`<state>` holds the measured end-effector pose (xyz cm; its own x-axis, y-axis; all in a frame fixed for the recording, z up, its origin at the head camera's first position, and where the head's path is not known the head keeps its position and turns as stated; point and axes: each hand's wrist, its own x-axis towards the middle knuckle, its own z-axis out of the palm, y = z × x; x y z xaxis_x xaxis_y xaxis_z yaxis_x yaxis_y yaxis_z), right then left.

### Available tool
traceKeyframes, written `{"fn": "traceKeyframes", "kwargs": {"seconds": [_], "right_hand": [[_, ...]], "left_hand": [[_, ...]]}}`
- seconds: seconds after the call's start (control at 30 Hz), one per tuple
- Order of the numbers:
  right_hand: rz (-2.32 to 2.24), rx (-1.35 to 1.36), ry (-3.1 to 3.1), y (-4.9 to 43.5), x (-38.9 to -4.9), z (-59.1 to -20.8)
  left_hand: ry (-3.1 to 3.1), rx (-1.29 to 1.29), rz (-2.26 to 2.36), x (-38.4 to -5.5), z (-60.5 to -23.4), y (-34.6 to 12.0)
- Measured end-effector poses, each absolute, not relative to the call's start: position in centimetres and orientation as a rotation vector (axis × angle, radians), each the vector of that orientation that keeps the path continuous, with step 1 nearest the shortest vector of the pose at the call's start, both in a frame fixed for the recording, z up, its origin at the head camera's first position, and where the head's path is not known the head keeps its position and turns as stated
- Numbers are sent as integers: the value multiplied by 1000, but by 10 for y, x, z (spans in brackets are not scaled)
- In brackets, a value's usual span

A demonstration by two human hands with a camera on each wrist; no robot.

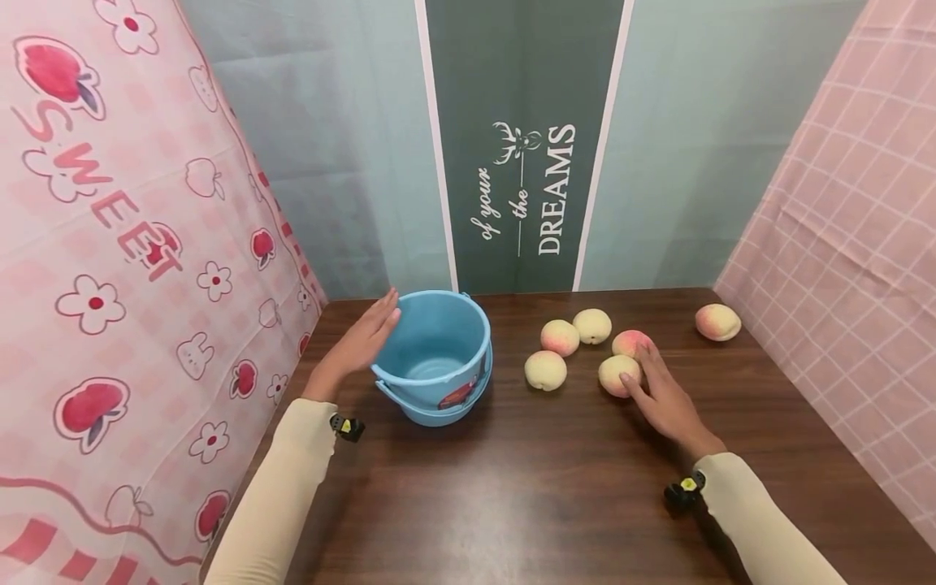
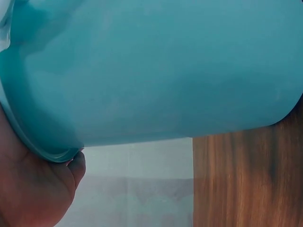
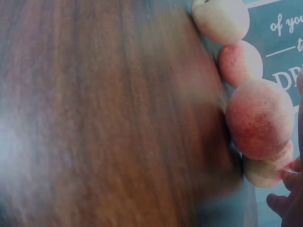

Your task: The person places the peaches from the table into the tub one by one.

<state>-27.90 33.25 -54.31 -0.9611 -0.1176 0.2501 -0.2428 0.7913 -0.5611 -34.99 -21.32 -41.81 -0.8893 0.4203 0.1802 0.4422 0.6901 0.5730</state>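
Observation:
A light-blue bucket [image 1: 431,398] stands upright on the table, its opening facing up and no fruit visible inside. At its left rim is my left hand [image 1: 358,337], fingers straight and laid against the edge; the left wrist view shows the palm and thumb [image 2: 75,165] by the rim. My right hand [image 1: 669,406] reaches over two touching peaches. Its thumb is at the nearer peach [image 1: 618,376], and the fingers lie over the farther, pinker peach [image 1: 630,343]. Neither peach appears lifted. In the right wrist view the fingers show only at the right edge, beside the peaches [image 3: 260,118].
Between bucket and right hand lie three more peaches: one in front [image 1: 545,370], one pinkish [image 1: 560,337], one behind [image 1: 592,327]. Another peach [image 1: 718,322] lies at the far right by the pink checked cloth [image 1: 855,244]. A printed curtain [image 1: 366,162] hangs behind the brown table [image 1: 497,504].

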Motion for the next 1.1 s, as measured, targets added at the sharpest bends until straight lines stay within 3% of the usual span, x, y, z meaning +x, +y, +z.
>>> {"fn": "traceKeyframes", "kwargs": {"seconds": [1.1], "right_hand": [[1072,246,-2543,320,-294,-564]], "left_hand": [[-2876,-668,-900,-375,-420,-187]]}}
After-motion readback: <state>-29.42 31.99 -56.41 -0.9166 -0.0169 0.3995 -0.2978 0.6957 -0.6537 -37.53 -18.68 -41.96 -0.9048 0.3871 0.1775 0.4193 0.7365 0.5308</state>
